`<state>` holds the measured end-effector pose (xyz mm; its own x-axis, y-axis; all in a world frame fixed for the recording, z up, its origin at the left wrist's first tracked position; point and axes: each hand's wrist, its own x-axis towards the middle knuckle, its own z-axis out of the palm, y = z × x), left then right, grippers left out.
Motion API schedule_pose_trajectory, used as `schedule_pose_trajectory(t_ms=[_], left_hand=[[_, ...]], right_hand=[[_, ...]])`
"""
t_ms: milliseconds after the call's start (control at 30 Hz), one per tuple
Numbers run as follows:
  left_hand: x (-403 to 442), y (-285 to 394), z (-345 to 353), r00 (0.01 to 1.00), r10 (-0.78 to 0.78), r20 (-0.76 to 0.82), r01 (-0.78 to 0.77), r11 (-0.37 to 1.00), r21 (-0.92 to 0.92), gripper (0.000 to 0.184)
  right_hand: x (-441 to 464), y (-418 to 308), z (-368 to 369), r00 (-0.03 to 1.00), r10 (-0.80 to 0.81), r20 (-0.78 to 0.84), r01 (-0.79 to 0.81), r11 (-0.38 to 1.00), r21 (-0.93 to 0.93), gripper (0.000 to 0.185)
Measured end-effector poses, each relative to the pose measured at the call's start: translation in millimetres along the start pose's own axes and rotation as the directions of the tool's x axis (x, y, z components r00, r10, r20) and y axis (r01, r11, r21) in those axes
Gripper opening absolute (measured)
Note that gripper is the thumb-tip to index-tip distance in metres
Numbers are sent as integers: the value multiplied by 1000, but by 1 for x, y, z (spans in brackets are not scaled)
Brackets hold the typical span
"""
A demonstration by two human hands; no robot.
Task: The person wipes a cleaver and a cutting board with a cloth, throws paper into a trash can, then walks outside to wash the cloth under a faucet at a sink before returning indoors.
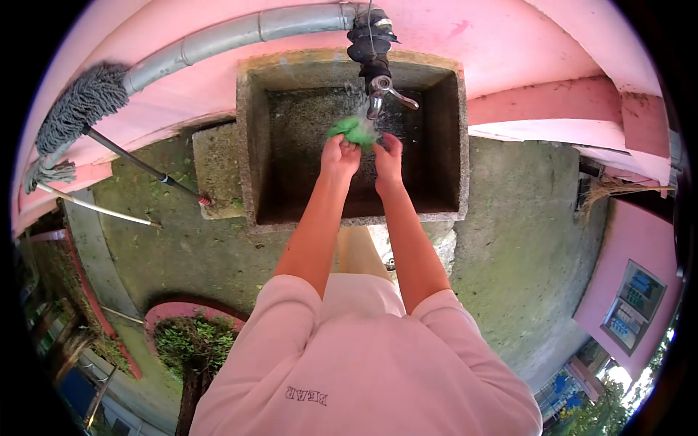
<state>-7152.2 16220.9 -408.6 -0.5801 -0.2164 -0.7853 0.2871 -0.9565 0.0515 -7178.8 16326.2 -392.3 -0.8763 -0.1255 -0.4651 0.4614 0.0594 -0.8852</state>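
Water runs from a metal tap [376,91] onto a green cloth [355,131] above the concrete sink [245,156]. At the left of the stream, my left hand [340,154] holds the cloth in its closed fingers. My right hand [388,156] is at the cloth's right edge, its thumb and fingers drawn together by the splashing water. The water blurs whatever lies between those fingertips. Both hands are over the sink, a little apart, below the spout.
A grey mop head [83,105] and a dark pole [138,161] lean at the left by a grey pipe [240,33]. A concrete block [218,167] stands beside the sink. A planter with a shrub [193,341] is at the lower left.
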Motion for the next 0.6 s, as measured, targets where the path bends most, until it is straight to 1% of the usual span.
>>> schedule_pose_trajectory(t_ms=[33,67,133,167,200,233,267,333,367,400,433,467,533,567,600], left_hand=[[2,2,0,1000,16,-2,-16,999,33,18],[2,4,-2,999,33,-10,-32,997,70,18],[-12,8,11,998,50,-32,-46,994,95,17],[-19,11,17,996,67,-54,-61,991,120,19],[-14,16,14,998,55,-12,-53,994,92,17],[-9,15,10,998,55,-12,-54,994,92,17],[-10,15,11,998,56,-13,-54,994,96,17],[-14,14,11,998,57,-16,-55,993,100,17],[-14,9,10,997,70,-22,-66,988,136,18],[-13,7,8,996,87,-28,-80,981,174,20],[-12,5,7,996,85,-27,-79,982,169,20],[-3,2,-3,996,85,-17,-82,989,121,21],[11,-4,-19,996,84,17,-85,996,38,21],[20,-3,-32,996,84,17,-85,996,38,21],[28,-2,-39,998,54,-24,-53,998,42,20]], right_hand=[[5,1,0,995,14,98,-19,999,44,42],[11,8,3,995,21,97,-25,999,47,42],[27,20,9,991,-29,131,55,978,-203,35],[25,14,10,991,-27,131,53,978,-201,35],[22,2,9,989,23,148,21,957,-290,30],[18,-9,9,984,74,161,-8,926,-377,24],[16,-13,8,984,74,159,-8,925,-379,24],[12,-18,7,997,-38,71,63,921,-385,15],[8,-21,5,997,-40,67,63,918,-391,15],[3,-21,6,939,-342,35,306,784,-540,14],[-1,-21,6,788,-613,58,484,558,-675,13],[-6,-24,8,788,-613,58,483,558,-675,13],[-17,-37,11,694,-713,99,552,438,-710,12],[-26,-38,15,694,-713,99,552,438,-710,12],[-33,-41,18,758,-644,101,521,506,-687,11]])
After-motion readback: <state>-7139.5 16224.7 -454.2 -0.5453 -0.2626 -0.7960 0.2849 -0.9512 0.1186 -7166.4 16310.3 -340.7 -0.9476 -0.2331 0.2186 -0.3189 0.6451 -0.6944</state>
